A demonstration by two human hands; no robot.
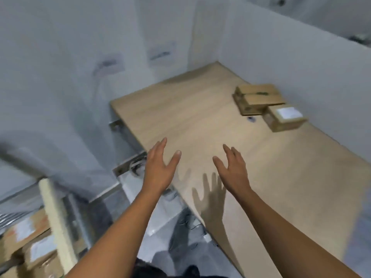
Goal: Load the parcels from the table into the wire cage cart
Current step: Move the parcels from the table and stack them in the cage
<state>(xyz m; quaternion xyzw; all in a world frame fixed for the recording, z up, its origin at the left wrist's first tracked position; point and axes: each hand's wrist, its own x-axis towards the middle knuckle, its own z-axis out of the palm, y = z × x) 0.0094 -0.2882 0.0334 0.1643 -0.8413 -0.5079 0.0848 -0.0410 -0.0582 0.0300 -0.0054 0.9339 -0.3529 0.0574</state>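
Blur: the whole view is smeared, and no print on any label can be read.
Cut off: only a corner of the cart (54,213) shows at the lower left, a cream post and grey bars; the frame edge cuts off the rest.
Hard to tell: a small dark spot (250,118) lies on the table (180,117) just beside the boxes; what it is cannot be made out.
Wall: grey wall (60,77) behind the table, with two blurred plates (109,64) on it.
Table edge: metal bracket (124,167) and a loop of cable (138,164) just beside the left hand.
Left hand (158,169): open, fingers straight, thumb spread, holding nothing, above the table's edge.
Right hand (232,169): open too, empty, above the table top; its shadow falls on the wood.
Parcels on table: large brown box (259,97) at the far side near the grey partition (301,57); small labelled box (285,117) at its near corner, well apart from both hands.
Cart contents: brown boxes with white labels (30,237), partly hidden by the post.
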